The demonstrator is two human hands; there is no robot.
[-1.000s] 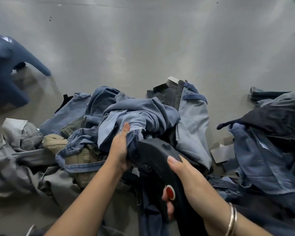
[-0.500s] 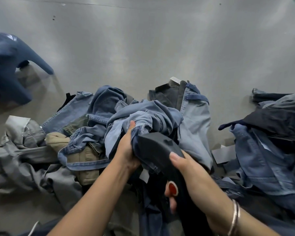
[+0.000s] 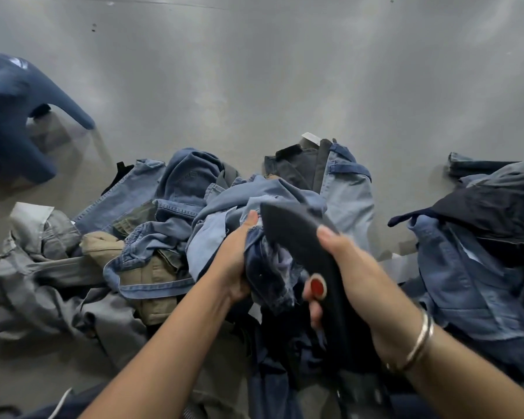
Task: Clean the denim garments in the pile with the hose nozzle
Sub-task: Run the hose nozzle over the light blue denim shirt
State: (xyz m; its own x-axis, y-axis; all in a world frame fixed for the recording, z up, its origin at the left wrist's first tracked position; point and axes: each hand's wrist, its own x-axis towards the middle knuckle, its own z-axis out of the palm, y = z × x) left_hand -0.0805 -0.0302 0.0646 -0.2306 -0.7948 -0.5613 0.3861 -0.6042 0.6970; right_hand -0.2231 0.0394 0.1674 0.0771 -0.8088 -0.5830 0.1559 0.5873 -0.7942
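Seemingly nozzle [image 3: 297, 234] against left-hand [image 3: 235, 261] denim [image 3: 270, 273].

No legible text, brand, number or sign appears. A white tag [image 3: 311, 138] on the grey garment [image 3: 297, 167] beyond the hands shows no readable print. A pale mark on the dark blue garment [image 3: 9, 95], far left of the left hand [image 3: 236, 261], is too blurred to read

Smooth grey floor [image 3: 254, 86], soft glare
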